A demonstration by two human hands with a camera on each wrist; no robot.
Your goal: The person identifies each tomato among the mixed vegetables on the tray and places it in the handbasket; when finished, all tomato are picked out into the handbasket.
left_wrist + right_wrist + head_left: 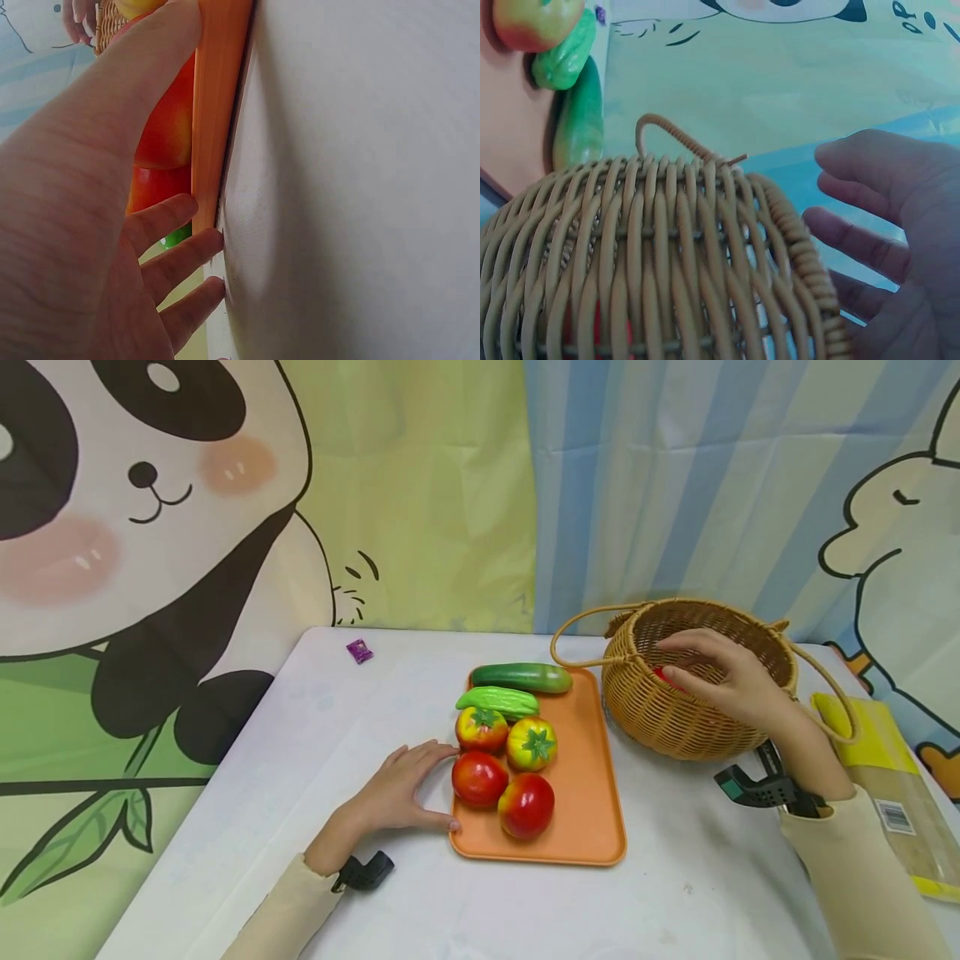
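My left hand [408,787] rests at the near left of an orange tray [581,777], thumb and fingertips right at its rim. On the tray lie a cucumber [522,677], a light green ridged gourd [498,701], two yellow-red tomatoes [532,744] with green tops, and two smooth red fruits [527,806]. My right hand [723,675] hovers over the mouth of a wicker basket [675,727], its fingers loosely bent and holding nothing. Something red [596,330] shows through the weave inside the basket; its shape is mostly hidden.
Handles [832,689] of the basket stick out on both sides. At the right edge lies a yellow and clear package [892,793]. A small purple packet [360,651] sits at the back left of the white table [300,727]. A printed curtain hangs behind.
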